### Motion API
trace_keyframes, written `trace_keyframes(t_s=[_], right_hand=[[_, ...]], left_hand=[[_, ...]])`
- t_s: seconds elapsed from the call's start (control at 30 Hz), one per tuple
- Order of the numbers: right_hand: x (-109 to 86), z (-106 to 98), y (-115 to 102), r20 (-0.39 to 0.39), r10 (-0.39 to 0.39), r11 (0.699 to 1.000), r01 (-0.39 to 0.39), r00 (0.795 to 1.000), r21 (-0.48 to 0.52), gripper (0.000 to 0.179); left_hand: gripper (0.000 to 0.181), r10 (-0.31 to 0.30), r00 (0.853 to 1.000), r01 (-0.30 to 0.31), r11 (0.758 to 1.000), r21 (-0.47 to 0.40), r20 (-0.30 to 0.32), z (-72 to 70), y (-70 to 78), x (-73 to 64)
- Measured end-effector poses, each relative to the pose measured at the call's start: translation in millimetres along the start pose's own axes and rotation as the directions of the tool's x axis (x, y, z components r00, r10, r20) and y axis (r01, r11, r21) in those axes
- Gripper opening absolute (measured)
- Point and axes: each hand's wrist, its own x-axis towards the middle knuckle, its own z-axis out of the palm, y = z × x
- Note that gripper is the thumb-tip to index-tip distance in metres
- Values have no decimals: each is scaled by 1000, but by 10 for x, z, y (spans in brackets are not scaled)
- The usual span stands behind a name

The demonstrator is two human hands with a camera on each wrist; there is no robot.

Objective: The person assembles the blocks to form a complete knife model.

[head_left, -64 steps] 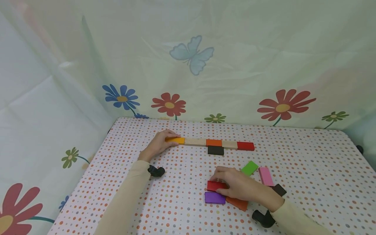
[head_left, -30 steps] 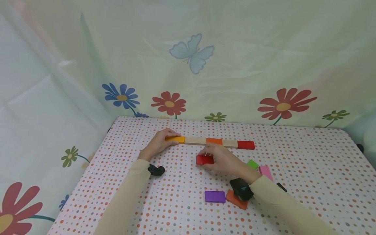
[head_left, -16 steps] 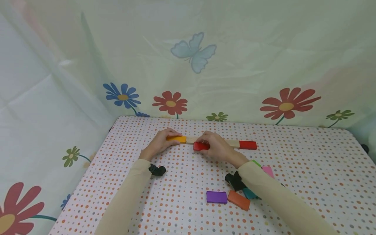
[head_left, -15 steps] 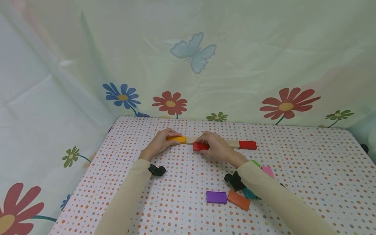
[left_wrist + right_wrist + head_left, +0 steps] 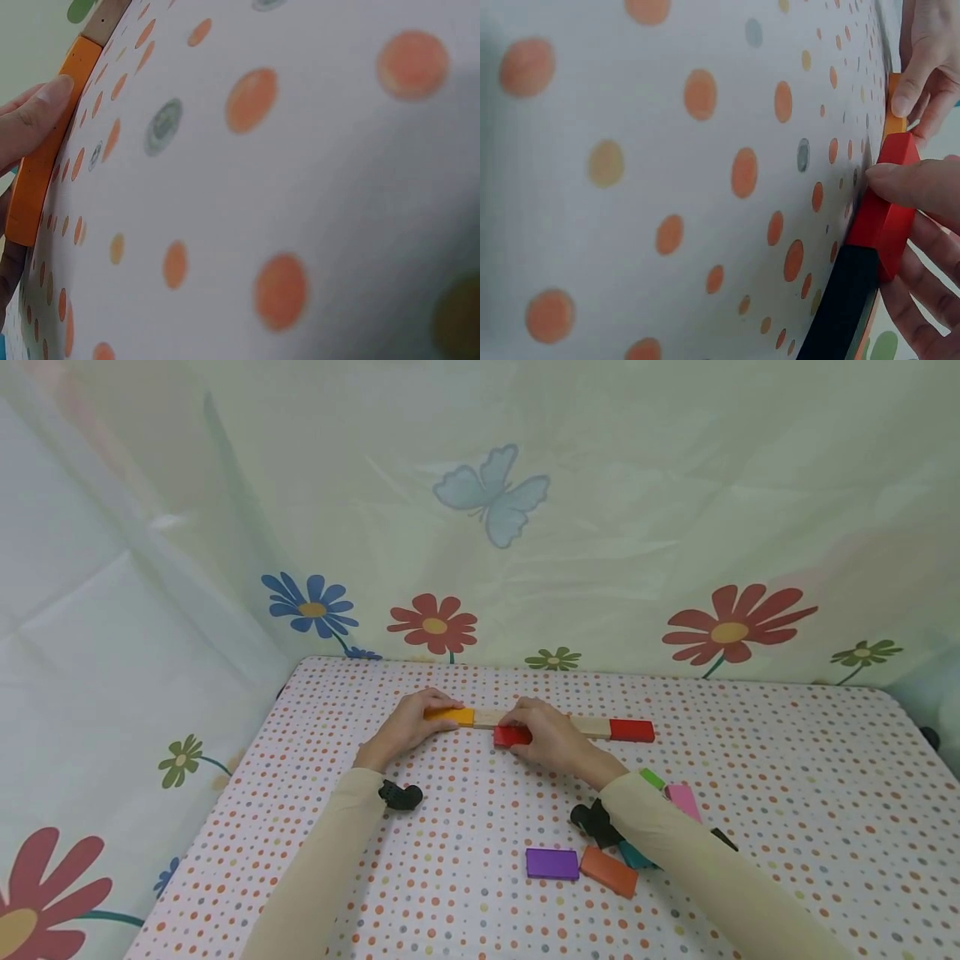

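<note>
Back row point(image 5: 592, 727) looks laid; left hand point(image 5: 408, 720) pinches its left-end yellow block point(image 5: 456, 717). Front row apparently begun: right hand point(image 5: 551, 735) pinches red block point(image 5: 510, 737), seemingly meeting black block point(image 5: 841, 300). Purple block point(image 5: 552, 864), orange block point(image 5: 609, 872), green block point(image 5: 652, 778), pink block point(image 5: 683, 802) seem unplaced.

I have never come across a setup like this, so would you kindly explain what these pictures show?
There is no machine: a person works with a bare left hand and right hand. The wide picture comes from a camera worn on the head; the two close-ups come from wrist cameras. On the dotted tabletop is a row of blocks. The left hand holds the yellow-orange block at its left end, and the right hand grips a red block, with a black block next to it in the right wrist view. Nearer the person lie a purple block and an orange block, among others.
</note>
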Motion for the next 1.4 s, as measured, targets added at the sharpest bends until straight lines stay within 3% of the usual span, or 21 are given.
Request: trace_keyframes(t_s=[0.9, 1.1, 1.27, 1.4], right_hand=[[-46, 20, -47, 8, -69, 982, 69, 998, -179, 36], [-156, -125, -90, 8, -56, 995, 57, 998, -81, 30], [-345, -313, -152, 33, -99, 995, 99, 995, 16, 22], [-543, -370, -236, 69, -146, 989, 145, 987, 26, 21]], left_hand=[[37, 13, 1000, -13, 1000, 12, 2, 0, -20, 13], [36, 12, 1000, -12, 1000, 7, 0, 13, 0, 15], [36, 5, 1000, -5, 1000, 11, -1, 19, 13, 7], [37, -1, 1000, 1, 1000, 21, -6, 3, 32, -23]])
